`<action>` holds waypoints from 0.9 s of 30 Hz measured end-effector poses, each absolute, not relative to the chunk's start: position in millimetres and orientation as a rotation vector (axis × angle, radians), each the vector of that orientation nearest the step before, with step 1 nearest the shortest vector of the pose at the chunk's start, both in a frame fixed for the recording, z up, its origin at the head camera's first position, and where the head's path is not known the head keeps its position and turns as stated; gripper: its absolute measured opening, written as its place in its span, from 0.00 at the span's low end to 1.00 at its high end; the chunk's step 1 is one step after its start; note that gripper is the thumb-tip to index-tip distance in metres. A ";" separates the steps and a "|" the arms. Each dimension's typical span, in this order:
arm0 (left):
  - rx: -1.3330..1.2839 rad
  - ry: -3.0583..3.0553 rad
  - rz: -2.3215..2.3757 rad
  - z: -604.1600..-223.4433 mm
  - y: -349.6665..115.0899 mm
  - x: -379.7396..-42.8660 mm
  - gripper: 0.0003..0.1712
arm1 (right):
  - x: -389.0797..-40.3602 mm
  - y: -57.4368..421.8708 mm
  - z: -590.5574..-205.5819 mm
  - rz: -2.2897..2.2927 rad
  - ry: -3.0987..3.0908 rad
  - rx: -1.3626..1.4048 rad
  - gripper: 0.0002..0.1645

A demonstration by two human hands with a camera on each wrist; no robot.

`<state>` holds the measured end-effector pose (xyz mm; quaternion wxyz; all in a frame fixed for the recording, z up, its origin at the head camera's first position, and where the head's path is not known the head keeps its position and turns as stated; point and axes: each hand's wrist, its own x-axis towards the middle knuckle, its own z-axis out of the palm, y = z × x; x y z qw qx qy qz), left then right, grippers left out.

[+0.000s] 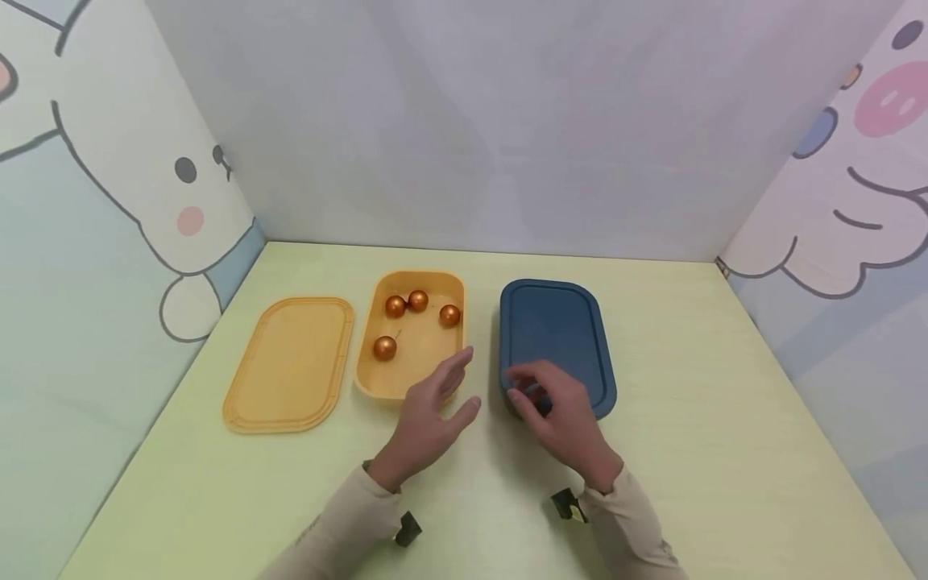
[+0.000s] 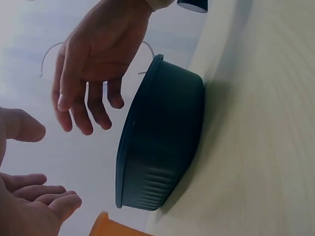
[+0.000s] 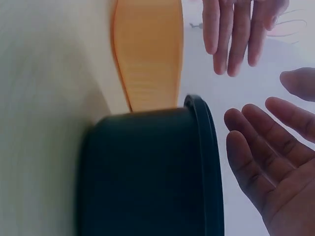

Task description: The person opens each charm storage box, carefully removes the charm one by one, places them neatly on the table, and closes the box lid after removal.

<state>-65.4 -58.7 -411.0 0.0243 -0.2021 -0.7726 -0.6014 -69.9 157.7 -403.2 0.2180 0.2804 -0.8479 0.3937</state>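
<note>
My left hand [image 1: 428,423] is held over the near right corner of the yellow-orange box [image 1: 366,379], fingers spread and holding nothing. Several shiny copper-coloured balls [image 1: 385,348] lie inside that box. My right hand [image 1: 561,411], fingers loosely bent and holding nothing, overlaps the near left corner of the dark blue box [image 1: 554,330], whose lid is on. In the right wrist view, a gap shows between the right fingers [image 3: 246,152] and the blue lid's rim [image 3: 209,147]. The left wrist view shows the blue box's side wall [image 2: 157,137] and both hands apart from it.
Flat on the table left of the open box lies a yellow-orange lid [image 1: 290,366]. The pale yellow-green table [image 1: 725,451] is bordered by a grey back wall [image 1: 493,145] and side panels printed with cartoon animals. A strip of table separates the two boxes.
</note>
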 end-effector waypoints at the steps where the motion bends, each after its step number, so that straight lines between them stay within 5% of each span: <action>1: -0.630 -2.428 -1.852 -410.5 -56.1 -66.2 0.37 | -70.7 159.8 -402.7 1.069 -2.340 0.772 0.16; 14: -0.599 -2.835 -1.620 -414.5 -21.7 -74.7 0.53 | -75.0 193.4 -396.6 0.739 -2.408 0.490 0.23; 27: -0.613 -2.800 -1.579 -420.8 -7.1 -80.1 0.57 | -65.7 224.3 -395.9 0.728 -2.833 -0.067 0.34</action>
